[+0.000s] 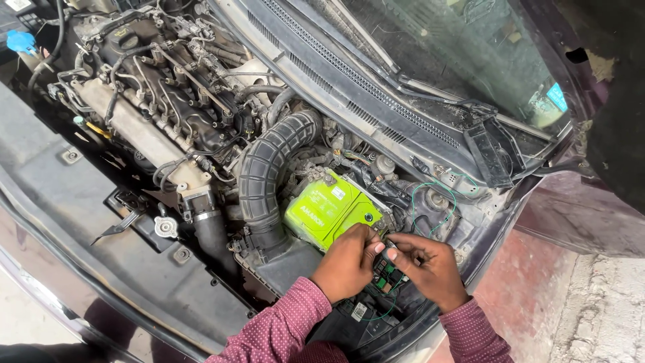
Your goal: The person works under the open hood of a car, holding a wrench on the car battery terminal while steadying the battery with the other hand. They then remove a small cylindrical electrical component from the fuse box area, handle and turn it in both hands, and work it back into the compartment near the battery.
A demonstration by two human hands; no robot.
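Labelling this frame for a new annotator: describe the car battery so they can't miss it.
Start at the ribbed black intake hose curving down the middle of the engine bay. The battery sits directly to its right, just above the left hand and right hand. It is the only bright lime-green box there.

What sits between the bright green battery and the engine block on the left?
In the head view, a thick black ribbed air hose curves down between the green battery and the engine.
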